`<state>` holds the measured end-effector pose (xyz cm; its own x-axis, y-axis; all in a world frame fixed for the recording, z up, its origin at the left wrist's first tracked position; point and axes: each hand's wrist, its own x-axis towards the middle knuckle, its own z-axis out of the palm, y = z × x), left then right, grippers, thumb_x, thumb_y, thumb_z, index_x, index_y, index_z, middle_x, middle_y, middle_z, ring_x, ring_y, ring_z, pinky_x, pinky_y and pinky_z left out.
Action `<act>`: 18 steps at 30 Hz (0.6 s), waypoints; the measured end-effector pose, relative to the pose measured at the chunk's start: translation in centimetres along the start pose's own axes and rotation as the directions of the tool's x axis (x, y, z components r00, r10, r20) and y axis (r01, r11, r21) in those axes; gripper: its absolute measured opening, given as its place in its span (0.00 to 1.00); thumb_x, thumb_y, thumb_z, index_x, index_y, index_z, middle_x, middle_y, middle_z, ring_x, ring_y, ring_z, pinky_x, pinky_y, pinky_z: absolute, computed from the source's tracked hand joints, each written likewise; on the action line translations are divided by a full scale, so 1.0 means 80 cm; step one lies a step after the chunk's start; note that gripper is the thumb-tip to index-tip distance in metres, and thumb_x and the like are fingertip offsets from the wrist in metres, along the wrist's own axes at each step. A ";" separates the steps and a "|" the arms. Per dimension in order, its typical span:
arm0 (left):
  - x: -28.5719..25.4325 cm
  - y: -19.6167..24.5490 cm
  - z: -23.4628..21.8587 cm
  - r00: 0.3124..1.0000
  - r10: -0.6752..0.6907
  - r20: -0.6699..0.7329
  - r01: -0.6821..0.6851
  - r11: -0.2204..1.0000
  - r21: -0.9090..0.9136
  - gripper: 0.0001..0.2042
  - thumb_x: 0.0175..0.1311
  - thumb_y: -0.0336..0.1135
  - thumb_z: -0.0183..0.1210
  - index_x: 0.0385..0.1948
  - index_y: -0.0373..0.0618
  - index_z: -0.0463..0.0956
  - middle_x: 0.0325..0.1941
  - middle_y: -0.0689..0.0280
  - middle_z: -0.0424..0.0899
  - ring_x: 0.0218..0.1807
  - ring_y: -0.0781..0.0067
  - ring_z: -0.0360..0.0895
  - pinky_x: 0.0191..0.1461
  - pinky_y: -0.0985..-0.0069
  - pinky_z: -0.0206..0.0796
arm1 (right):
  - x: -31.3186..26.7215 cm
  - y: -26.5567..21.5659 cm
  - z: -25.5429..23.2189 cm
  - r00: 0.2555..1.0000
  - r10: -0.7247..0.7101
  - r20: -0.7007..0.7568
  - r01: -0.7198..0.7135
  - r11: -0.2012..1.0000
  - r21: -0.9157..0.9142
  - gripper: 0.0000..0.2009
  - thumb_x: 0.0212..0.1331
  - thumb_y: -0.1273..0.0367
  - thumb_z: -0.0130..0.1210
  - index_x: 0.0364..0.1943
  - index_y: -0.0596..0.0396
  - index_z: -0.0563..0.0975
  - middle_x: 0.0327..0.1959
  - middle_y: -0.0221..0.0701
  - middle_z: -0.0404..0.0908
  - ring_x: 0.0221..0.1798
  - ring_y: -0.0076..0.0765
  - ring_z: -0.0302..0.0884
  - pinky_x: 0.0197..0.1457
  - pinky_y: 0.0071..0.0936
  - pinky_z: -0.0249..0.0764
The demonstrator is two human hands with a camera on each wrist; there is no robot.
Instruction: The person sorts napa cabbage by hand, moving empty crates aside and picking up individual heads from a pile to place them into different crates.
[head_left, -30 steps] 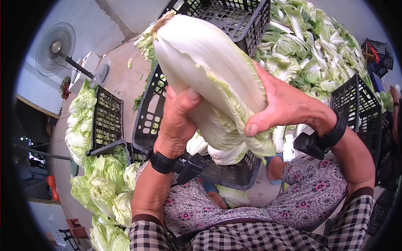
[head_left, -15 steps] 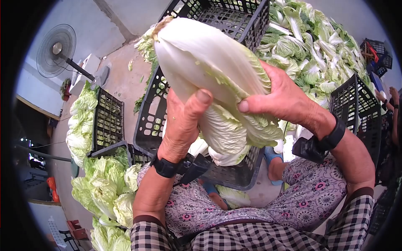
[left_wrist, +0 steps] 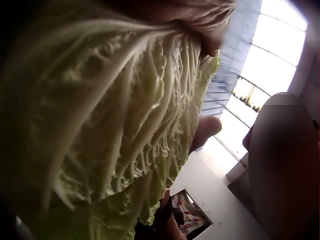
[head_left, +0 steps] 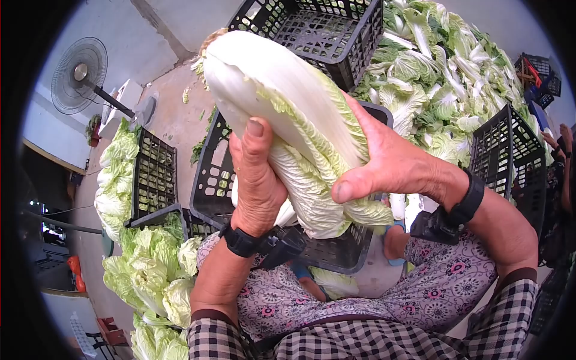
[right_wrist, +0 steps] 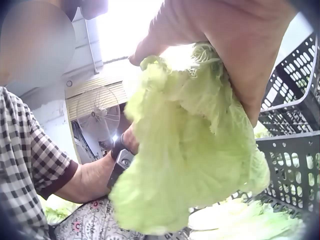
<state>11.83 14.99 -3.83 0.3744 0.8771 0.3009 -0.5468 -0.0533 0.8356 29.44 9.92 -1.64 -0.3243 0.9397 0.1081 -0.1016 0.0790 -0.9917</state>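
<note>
Both hands hold one long Chinese cabbage point(head_left: 288, 114), tilted, its cut root end at the upper left and leafy tips at the lower right. The left hand point(head_left: 258, 180) grips its near-left side, thumb up along the leaves. Around the far right side lies the right hand point(head_left: 396, 159), thumb over the leaf edge. Ribbed cabbage leaves point(left_wrist: 115, 115) fill much of the left wrist view. In the right wrist view the right hand point(right_wrist: 225, 35) spans the leafy end point(right_wrist: 190, 150). The fingers beneath the cabbage are hidden in the head view.
A black crate point(head_left: 210, 180) holding cabbages stands below the hands, another crate point(head_left: 354, 54) beyond it. Cabbages point(head_left: 147, 264) fill crates at the left. A large leaf pile point(head_left: 444, 78) lies at the back right, a fan point(head_left: 80, 73) at the left, another person point(head_left: 565, 156) at the far right.
The cabbage and both hands have shifted slightly left and down. The right thumb has moved off the upper leaf edge to a lower spot, and the loose outer leaves lie closer to the head.
</note>
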 end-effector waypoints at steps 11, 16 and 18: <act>0.001 -0.006 0.003 0.987 -0.160 0.027 0.161 0.985 -0.063 0.34 0.60 0.59 0.50 0.61 0.44 0.55 0.60 0.58 0.67 0.59 0.62 0.68 0.64 0.64 0.60 | 0.000 -0.010 0.002 0.963 -0.063 -0.262 0.019 0.986 -0.168 0.34 0.40 0.70 0.65 0.55 0.65 0.64 0.47 0.39 0.75 0.48 0.29 0.73 0.54 0.24 0.70; 0.000 -0.006 0.012 0.974 -0.227 0.018 0.225 0.973 0.053 0.35 0.61 0.59 0.50 0.59 0.36 0.56 0.57 0.57 0.68 0.57 0.67 0.68 0.60 0.70 0.62 | -0.002 -0.016 -0.014 0.953 -0.124 -0.276 0.072 0.979 -0.192 0.33 0.40 0.71 0.64 0.55 0.65 0.65 0.46 0.38 0.76 0.47 0.28 0.73 0.52 0.24 0.70; 0.003 -0.009 0.007 0.971 -0.236 0.039 0.231 0.968 0.096 0.35 0.61 0.59 0.50 0.59 0.36 0.56 0.58 0.58 0.67 0.57 0.67 0.68 0.61 0.69 0.61 | -0.002 -0.017 -0.016 0.946 -0.155 -0.286 0.086 0.967 -0.241 0.34 0.41 0.69 0.66 0.56 0.62 0.64 0.49 0.36 0.75 0.49 0.28 0.73 0.54 0.25 0.69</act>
<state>12.75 14.93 -4.11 0.5216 0.8457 0.1131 -0.3706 0.1052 0.9228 30.87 10.09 -0.42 -0.0216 0.9716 0.2358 0.1003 0.2368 -0.9664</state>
